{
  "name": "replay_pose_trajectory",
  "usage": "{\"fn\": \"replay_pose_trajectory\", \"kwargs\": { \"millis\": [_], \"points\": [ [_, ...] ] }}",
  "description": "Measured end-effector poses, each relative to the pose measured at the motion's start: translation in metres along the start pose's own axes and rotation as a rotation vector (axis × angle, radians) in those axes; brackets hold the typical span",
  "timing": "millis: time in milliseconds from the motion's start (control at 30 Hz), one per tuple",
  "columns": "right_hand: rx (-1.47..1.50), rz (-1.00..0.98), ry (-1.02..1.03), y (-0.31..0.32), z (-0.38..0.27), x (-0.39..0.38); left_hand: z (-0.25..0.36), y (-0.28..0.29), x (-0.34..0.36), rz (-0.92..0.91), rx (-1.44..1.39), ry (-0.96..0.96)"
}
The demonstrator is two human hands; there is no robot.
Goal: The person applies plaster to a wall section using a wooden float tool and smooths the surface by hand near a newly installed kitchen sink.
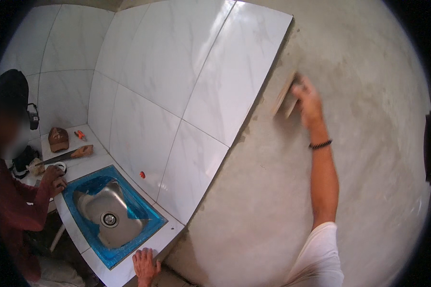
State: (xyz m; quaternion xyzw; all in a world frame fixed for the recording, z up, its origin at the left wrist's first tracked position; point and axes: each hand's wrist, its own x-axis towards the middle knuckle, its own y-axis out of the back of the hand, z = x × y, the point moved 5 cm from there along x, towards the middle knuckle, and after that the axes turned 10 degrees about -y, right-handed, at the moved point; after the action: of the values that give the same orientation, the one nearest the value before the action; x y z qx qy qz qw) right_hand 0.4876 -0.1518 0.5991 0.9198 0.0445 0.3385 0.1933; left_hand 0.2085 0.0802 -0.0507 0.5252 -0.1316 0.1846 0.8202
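My right hand point(307, 100), slightly blurred, grips a flat wooden float point(283, 98) against or very close to the grey plastered wall point(378, 143), just right of the edge of the white marble-look tiles point(230, 71). My left hand point(145, 265) lies with fingers apart on the tiled counter edge point(129, 271), below a steel sink point(124, 225) partly covered in blue protective film.
At left, a person in a dark red top point(14, 201) rests hands on the counter beside the sink. A brown cap point(58, 138), small orange tool point(80, 135) and handsaw point(81, 152) lie behind. A small red piece point(142, 175) is on the tiled wall.
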Motion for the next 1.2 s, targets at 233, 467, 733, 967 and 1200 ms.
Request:
{"fn": "replay_pose_trajectory", "kwargs": {
  "millis": [233,467,733,967,1200],
  "points": [
    [0.115,-0.226,0.015,0.044,-0.091,0.103,0.002,0.001,0.001,0.006,-0.035,0.022],
    [-0.012,-0.169,-0.031,0.023,-0.095,0.149,0.004,0.003,0.0,0.004,0.009,0.033],
    [-0.052,-0.177,-0.029,0.002,-0.094,0.146,0.009,0.002,0.002,-0.019,0.025,0.038],
    [-0.129,-0.148,-0.067,-0.015,-0.04,0.061,0.005,0.003,-0.001,-0.041,0.024,0.066],
    [-0.046,-0.137,0.05,0.037,-0.119,0.148,0.006,0.004,-0.007,-0.023,0.002,0.03]
  ]
}}
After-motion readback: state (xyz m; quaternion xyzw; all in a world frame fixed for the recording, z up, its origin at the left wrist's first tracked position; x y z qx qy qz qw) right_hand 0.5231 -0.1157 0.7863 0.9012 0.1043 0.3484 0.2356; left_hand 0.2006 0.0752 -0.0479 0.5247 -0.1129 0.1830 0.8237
